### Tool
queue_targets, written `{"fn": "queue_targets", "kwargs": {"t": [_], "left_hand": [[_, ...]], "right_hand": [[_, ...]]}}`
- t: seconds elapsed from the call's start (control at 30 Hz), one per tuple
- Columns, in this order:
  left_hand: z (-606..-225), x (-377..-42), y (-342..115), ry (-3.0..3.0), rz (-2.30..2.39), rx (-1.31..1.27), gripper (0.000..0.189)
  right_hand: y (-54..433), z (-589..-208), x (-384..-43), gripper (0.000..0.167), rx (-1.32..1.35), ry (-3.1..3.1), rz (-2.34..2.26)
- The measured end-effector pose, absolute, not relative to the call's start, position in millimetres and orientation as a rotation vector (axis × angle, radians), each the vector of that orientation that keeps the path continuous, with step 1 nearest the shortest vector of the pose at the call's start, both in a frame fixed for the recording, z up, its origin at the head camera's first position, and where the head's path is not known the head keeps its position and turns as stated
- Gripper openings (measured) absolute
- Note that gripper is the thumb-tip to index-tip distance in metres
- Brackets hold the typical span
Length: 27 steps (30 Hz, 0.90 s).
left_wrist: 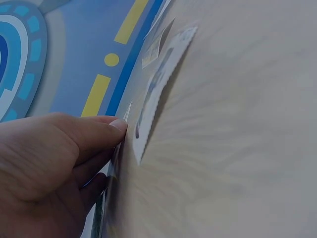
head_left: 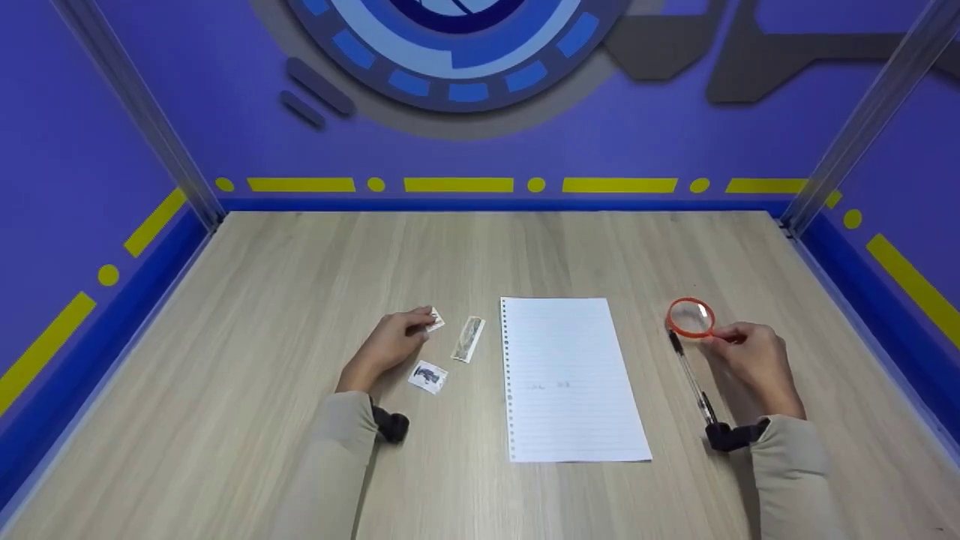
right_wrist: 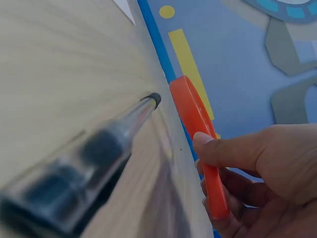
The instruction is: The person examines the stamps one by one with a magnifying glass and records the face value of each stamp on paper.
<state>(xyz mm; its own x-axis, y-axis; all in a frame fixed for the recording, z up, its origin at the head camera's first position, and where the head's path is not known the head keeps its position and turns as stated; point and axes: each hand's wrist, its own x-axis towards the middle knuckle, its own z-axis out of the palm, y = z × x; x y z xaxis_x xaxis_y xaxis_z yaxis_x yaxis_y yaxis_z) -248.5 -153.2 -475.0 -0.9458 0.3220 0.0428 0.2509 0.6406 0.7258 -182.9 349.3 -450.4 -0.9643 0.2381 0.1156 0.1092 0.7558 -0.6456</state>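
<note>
At the left of the head view, my left hand (head_left: 391, 343) pinches a small white-edged postage stamp (head_left: 437, 321) between thumb and fingers, which cover much of it. Two more stamps lie close by: a long narrow one (head_left: 468, 339) and one with a dark picture (head_left: 428, 376), whose perforated edge shows in the left wrist view. On the right, my right hand (head_left: 754, 361) grips the handle of an orange-red magnifying glass (right_wrist: 190, 106). Its round lens (head_left: 690, 318) is over the table, near the tip of a clear pen with black ends (head_left: 691, 379).
Between the hands lies a lined loose-leaf sheet (head_left: 574, 382) with punched holes along its left edge and faint marks. The wooden table (head_left: 360, 255) is bounded by blue-purple panels with yellow stripes at the back and both sides.
</note>
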Motion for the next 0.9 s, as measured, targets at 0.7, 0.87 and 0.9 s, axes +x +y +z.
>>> {"fn": "queue_targets", "kwargs": {"t": [0.7,0.87,0.9], "left_hand": [[-474.1,-248.4,-151.6,2.744,1.226,0.441,0.034],[-473.8,-248.3,-151.2,2.744,1.234,0.431,0.033],[-473.6,-248.1,-151.0,2.751,1.234,0.438,0.032]], "right_hand": [[359.9,-459.1,-180.9,0.027,-0.447,-2.832,0.998],[361.1,-457.3,-181.4,0.029,-0.448,-2.863,1.072],[361.5,-456.9,-181.7,0.029,-0.454,-2.867,1.099]]}}
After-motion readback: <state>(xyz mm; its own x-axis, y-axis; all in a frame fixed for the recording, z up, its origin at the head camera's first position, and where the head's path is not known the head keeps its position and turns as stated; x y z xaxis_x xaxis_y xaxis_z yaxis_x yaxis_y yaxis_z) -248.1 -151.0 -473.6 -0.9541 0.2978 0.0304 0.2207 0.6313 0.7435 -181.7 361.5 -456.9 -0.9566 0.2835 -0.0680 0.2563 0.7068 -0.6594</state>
